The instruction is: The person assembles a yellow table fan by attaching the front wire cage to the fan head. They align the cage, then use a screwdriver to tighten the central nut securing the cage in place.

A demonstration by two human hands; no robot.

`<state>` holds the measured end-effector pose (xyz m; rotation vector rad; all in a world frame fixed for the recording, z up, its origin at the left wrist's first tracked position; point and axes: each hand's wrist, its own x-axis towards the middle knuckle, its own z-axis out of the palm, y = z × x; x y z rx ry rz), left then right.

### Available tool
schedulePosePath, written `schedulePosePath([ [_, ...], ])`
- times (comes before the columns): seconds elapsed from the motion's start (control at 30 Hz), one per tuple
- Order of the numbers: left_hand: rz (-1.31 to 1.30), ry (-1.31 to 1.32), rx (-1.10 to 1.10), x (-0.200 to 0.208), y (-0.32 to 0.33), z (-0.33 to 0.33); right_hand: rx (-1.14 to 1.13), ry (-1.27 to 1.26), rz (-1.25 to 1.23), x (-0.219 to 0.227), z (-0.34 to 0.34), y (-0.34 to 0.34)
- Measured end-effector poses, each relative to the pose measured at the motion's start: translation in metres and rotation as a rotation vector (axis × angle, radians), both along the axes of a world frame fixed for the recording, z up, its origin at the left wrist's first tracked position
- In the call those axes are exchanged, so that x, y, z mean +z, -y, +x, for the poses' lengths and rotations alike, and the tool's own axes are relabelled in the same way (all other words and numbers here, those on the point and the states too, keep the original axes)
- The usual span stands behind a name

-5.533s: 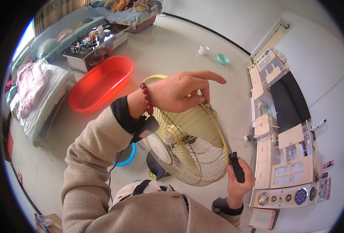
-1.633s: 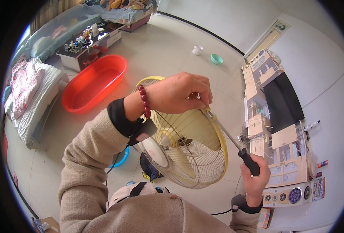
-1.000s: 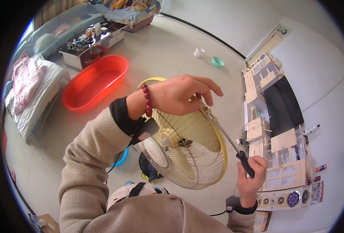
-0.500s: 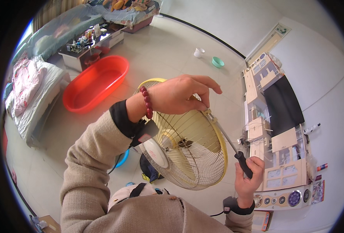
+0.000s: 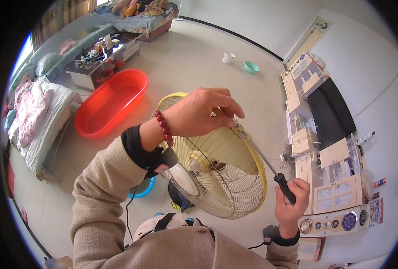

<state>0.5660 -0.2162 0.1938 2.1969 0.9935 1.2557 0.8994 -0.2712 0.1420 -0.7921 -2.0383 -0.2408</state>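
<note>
An electric fan with a wire cage (image 5: 235, 197), a yellow rim and pale yellow blades stands in front of me, tilted. On the rim's upper right sits a small clip (image 5: 242, 133). My left hand (image 5: 205, 112) reaches over the top of the cage, thumb and fingers pinched together at this clip; anything between the fingertips is too small to name. A screwdriver (image 5: 285, 188) with a black handle and a long metal shaft slants up to the clip, its tip at the clip's lower side. Around its handle, the fingers of my right hand (image 5: 293, 204) are closed.
A red oval tub (image 5: 113, 105) lies at the left, by a low black-topped table (image 5: 84, 67) and a covered sofa. Behind the fan are a blue basin (image 5: 143, 188) and a dark bag (image 5: 179, 197). Pale cabinets (image 5: 338, 193) line the right wall.
The whole view has shifted slightly. Both hands keep their places at the clip and the screwdriver, and the left fingers look a little more curled.
</note>
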Motion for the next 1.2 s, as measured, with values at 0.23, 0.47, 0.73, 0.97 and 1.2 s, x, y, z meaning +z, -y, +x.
schedulePosePath([
  [0.23, 0.020, -0.040, -0.014, 0.001, -0.002, -0.008, -0.019, 0.004, 0.006, 0.004, -0.006, 0.003],
  [0.47, 0.003, -0.032, 0.001, 0.002, -0.005, -0.006, -0.024, 0.009, -0.008, 0.008, -0.006, 0.004],
  [0.73, 0.027, 0.007, -0.015, 0.000, -0.006, -0.002, -0.032, 0.016, -0.002, 0.009, -0.006, 0.005],
  [0.97, 0.070, 0.000, -0.003, -0.005, -0.007, 0.001, -0.042, 0.022, 0.001, 0.009, -0.007, 0.006],
  [1.2, 0.202, -0.036, 0.000, -0.011, -0.014, 0.004, -0.049, 0.019, 0.000, 0.008, -0.009, 0.007],
])
